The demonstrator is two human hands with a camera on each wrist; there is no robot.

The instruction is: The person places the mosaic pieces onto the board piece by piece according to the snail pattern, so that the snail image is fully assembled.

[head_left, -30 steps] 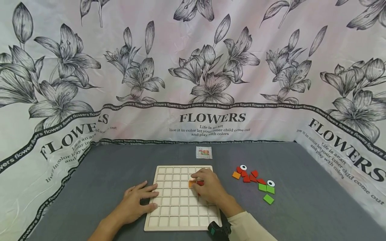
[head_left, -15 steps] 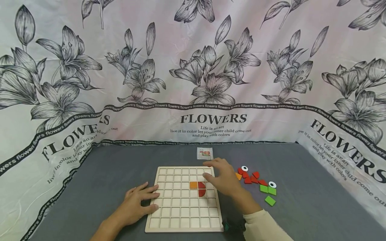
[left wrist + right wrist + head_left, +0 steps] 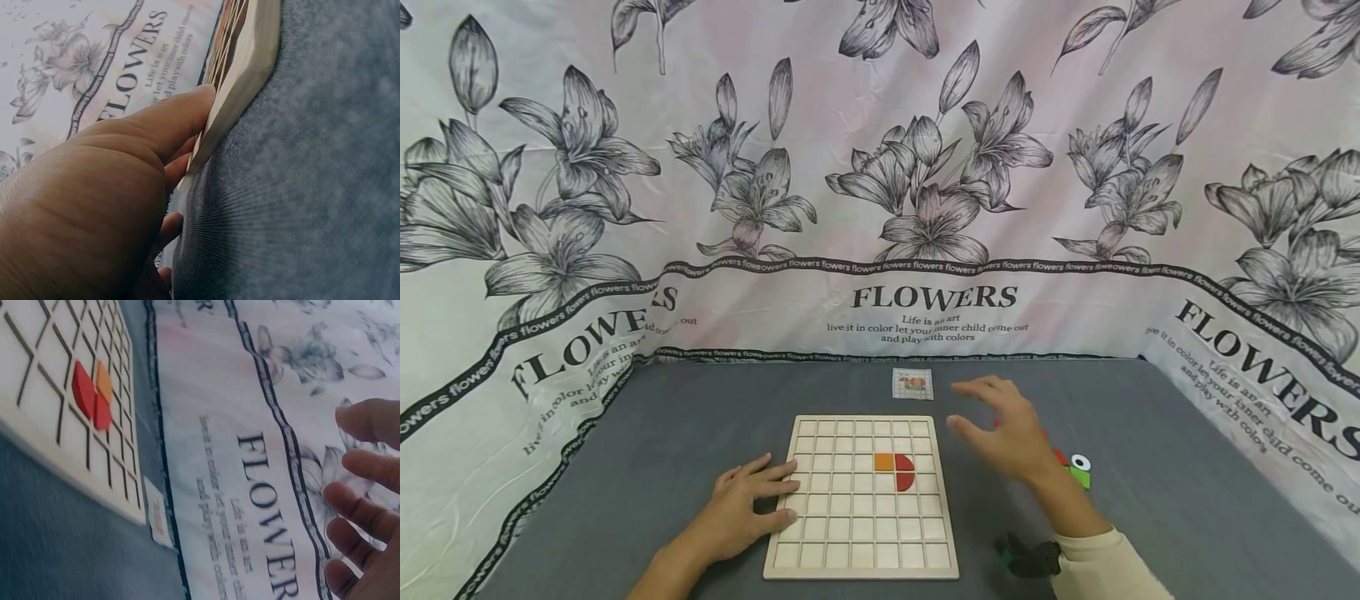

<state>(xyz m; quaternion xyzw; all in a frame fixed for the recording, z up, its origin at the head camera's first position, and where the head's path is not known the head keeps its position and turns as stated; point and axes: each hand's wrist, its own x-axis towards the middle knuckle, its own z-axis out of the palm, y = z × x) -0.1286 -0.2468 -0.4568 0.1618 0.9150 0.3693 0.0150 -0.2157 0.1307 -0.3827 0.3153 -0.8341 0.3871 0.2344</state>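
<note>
A pale wooden grid board (image 3: 835,505) lies on the grey cloth in the head view. Set in its cells are an orange square tile (image 3: 884,462) and two red quarter-round tiles (image 3: 905,481). My left hand (image 3: 741,505) rests on the board's left edge, thumb and fingers spread; the left wrist view shows the thumb (image 3: 181,115) touching the rim. To the right of the board my right hand (image 3: 1009,429) hovers with nothing in it, fingers apart. It partly covers the loose tiles; red ones, a green tile (image 3: 1080,477) and a white ring-like disc (image 3: 1081,462) show past it.
Behind the board lies a small printed pattern card (image 3: 913,384). A flower-printed curtain (image 3: 934,312) surrounds the back and sides of the grey cloth (image 3: 700,400). A dark strapped device (image 3: 1028,557) sits by the right wrist.
My right hand has left the tiles on the board and moved right, over the loose pieces, uncovering the orange and red tiles. The left hand stays on the board's edge.
</note>
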